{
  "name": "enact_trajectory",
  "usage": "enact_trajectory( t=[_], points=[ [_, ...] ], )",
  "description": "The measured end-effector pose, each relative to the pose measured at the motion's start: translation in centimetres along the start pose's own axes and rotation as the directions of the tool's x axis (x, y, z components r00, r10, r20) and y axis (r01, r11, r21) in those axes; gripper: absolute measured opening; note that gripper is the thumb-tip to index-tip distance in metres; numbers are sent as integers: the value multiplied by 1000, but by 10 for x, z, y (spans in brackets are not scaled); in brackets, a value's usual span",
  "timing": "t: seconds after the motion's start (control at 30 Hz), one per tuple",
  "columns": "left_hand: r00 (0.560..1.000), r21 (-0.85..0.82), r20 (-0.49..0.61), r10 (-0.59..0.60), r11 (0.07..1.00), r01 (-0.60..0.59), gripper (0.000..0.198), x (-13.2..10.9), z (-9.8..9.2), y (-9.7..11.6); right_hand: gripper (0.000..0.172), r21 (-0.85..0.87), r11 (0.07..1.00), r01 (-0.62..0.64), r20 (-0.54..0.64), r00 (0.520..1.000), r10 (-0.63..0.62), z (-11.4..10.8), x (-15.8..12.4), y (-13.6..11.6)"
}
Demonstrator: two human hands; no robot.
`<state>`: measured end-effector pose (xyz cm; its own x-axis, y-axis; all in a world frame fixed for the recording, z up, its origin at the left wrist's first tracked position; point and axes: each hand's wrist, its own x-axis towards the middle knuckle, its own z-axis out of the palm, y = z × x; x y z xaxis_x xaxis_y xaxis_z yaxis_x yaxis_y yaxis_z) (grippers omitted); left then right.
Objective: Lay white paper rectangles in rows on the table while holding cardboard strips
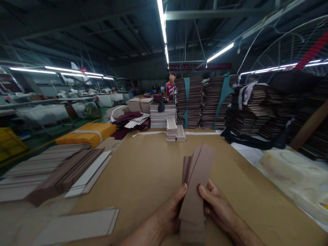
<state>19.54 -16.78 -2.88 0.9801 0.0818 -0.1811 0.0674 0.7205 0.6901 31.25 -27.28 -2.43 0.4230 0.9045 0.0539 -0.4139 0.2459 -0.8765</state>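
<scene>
I hold a stack of long, narrow brown cardboard strips [196, 177] upright over the brown table [143, 171], fanned slightly at the top. My left hand [170, 212] grips the stack's left edge, thumb on the front strip. On the right edge sits my right hand [217, 205], its thumb also pressing the front. Both hands are low in the middle of the view, near the table's front edge.
Slanted piles of grey and brown strips [58, 171] lie at the left, with loose grey sheets [77, 225] in front. Two small strip stacks [175, 131] stand mid-table. Tall dark stacks [212, 102] line the back and right. A person [171, 87] stands far back. Yellow bundle [87, 133] at left.
</scene>
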Motion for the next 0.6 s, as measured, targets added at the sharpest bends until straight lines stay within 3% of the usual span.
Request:
enact_trajectory(
  t=[0.07,0.17,0.33,0.47,0.6],
  points=[
    [1000,23,-22,5,1000,-5,80,-3,-1,1,49,-71,997,-34,21,999,36,1,-2,1],
    [993,44,-94,75,997,-71,66,-4,2,4,51,-106,994,-33,10,999,35,3,0,-1],
    [980,26,-184,71,997,-68,44,1,2,4,67,-20,999,-33,-156,987,30,1,10,-5],
    [977,56,-207,59,997,-49,46,1,2,3,62,20,1000,16,-266,964,-10,-2,14,-10],
    [979,33,-198,39,999,-33,49,-2,4,6,58,-65,994,82,-343,934,-100,-1,13,-10]
  ],
)
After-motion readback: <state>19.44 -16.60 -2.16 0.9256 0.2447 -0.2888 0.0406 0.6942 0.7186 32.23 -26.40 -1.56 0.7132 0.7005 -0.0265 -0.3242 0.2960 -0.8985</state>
